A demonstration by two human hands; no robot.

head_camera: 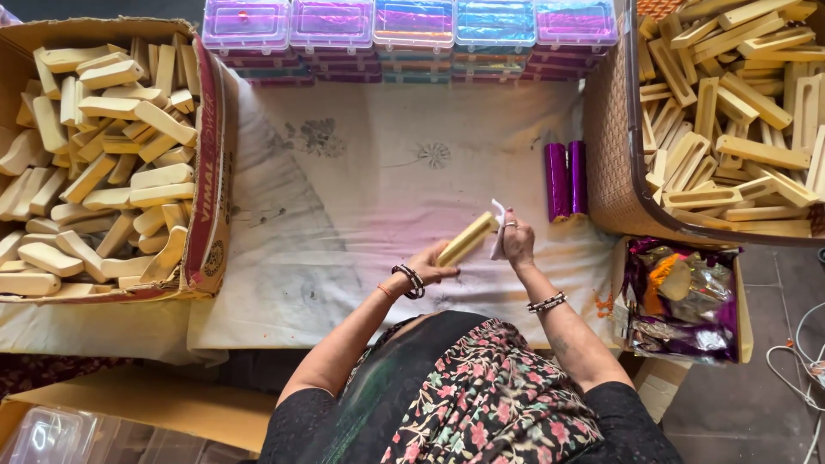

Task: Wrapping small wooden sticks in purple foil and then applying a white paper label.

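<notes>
The left hand (430, 268) is clamped around the lower end of a pale yellow wooden block (467, 239), holding it slanted above the cloth-covered tabletop (361, 198), and the right hand (517, 241) is pinched shut on a small white cloth (498, 230) pressed against the block's upper end. The block sits just left of the pair of purple foil rolls (567, 180), nearer to the person than they are. The step in hand looks like wiping or rubbing down one block at a time. To carry on, the cloth would need to travel the length of the block while the left hand keeps a firm hold and turns it so each face is reached. Far to the left of the rolls stands a cardboard box (210, 172) heaped with similar plain blocks; just right of the rolls is a woven basket (614, 155) full of slotted ones. Beyond the rolls runs a row of coloured plastic cases (412, 26), and a box of foil wrappers (683, 301) lies on their near right
</notes>
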